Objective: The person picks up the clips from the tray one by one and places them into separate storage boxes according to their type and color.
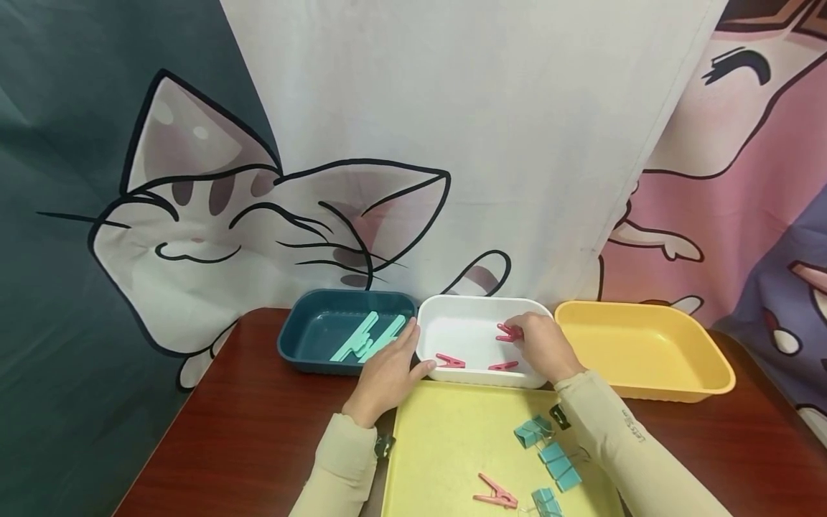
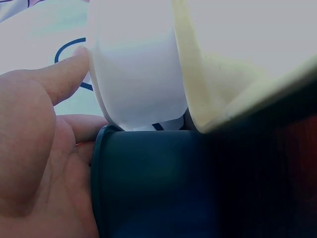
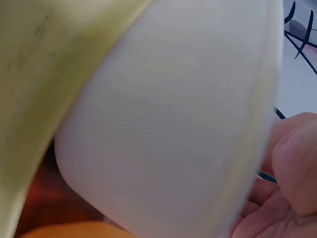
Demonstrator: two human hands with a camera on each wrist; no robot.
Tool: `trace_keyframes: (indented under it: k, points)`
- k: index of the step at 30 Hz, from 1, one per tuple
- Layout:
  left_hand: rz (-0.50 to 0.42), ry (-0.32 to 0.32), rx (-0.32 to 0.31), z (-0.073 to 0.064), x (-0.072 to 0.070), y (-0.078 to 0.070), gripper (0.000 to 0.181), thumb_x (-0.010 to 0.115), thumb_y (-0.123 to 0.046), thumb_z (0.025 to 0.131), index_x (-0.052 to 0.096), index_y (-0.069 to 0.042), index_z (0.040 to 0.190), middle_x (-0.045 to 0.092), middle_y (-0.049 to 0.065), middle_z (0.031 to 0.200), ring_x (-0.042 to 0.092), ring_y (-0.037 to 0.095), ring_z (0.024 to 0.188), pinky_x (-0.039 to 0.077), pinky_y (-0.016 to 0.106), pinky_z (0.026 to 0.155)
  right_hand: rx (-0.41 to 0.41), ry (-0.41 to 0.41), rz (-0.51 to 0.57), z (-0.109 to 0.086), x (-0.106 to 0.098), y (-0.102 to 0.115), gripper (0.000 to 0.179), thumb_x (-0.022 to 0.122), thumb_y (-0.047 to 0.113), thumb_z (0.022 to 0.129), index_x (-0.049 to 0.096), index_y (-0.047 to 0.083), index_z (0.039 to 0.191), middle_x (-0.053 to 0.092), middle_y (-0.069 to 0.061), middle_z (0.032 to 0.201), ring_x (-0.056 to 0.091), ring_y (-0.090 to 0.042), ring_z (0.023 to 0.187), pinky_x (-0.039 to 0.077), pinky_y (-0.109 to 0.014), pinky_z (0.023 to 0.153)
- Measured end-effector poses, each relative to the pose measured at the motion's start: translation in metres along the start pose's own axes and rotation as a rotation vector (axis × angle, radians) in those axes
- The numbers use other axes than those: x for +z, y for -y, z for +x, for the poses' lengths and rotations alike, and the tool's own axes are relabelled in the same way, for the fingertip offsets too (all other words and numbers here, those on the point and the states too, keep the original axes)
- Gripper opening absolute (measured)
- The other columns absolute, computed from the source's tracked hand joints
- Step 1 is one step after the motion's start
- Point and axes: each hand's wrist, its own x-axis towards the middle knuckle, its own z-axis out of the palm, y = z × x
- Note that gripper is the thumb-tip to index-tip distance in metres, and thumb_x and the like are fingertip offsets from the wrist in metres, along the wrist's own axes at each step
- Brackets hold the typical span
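Observation:
My right hand (image 1: 545, 345) reaches into the white basin (image 1: 452, 316) and pinches a dark pink clothespin (image 1: 508, 333) between thumb and fingers. Two more pink clothespins (image 1: 450, 360) lie on the basin's floor near its front wall. In the right wrist view the basin's wall hides the fingertips and the clip. With fingers stretched out, my left hand (image 1: 388, 377) rests at the adjoining corners of the white basin and the dark blue basin (image 1: 304, 345). Its thumb (image 2: 72, 74) lies against the white rim in the left wrist view. Mint-green clips (image 1: 357, 337) lie inside the blue basin.
A yellow basin (image 1: 646, 345) stands at the right. On the pale yellow tray (image 1: 446, 438) in front lie several teal binder clips (image 1: 559, 465) and a pink clothespin (image 1: 496, 492). Under everything is a reddish-brown table (image 1: 213, 445); a cartoon-printed curtain (image 1: 517, 143) hangs behind.

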Motion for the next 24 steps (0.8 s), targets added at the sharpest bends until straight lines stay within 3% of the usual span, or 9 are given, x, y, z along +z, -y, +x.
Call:
trace_keyframes:
  k: [14, 20, 24]
  points:
    - [0.017, -0.011, 0.012, 0.001, 0.003, 0.0, 0.076, 0.064, -0.04, 0.102, 0.033, 0.001, 0.158, 0.026, 0.012, 0.167, 0.041, 0.036, 0.144, 0.04, 0.053, 0.111, 0.092, 0.051, 0.002, 0.008, 0.015, -0.011, 0.025, 0.067, -0.013, 0.089, 0.075, -0.006, 0.111, 0.073, -0.021, 0.104, 0.067, -0.038, 0.101, 0.05, -0.054, 0.1]
    - [0.013, -0.004, 0.005, 0.001, 0.001, 0.0, 0.076, 0.064, -0.038, 0.102, 0.032, 0.001, 0.158, 0.025, 0.012, 0.167, 0.04, 0.036, 0.145, 0.038, 0.053, 0.113, 0.032, 0.012, -0.026, 0.011, 0.021, -0.013, 0.025, 0.063, -0.017, 0.087, 0.078, -0.006, 0.104, 0.075, -0.017, 0.095, 0.069, -0.036, 0.094, 0.053, -0.051, 0.094]
    - [0.01, 0.0, 0.001, 0.001, 0.001, 0.0, 0.075, 0.064, -0.037, 0.102, 0.032, 0.002, 0.158, 0.025, 0.012, 0.167, 0.039, 0.036, 0.145, 0.038, 0.052, 0.113, 0.034, 0.023, -0.039, 0.013, 0.025, -0.012, 0.028, 0.058, -0.017, 0.087, 0.078, -0.006, 0.103, 0.075, -0.018, 0.096, 0.069, -0.036, 0.096, 0.052, -0.051, 0.096]
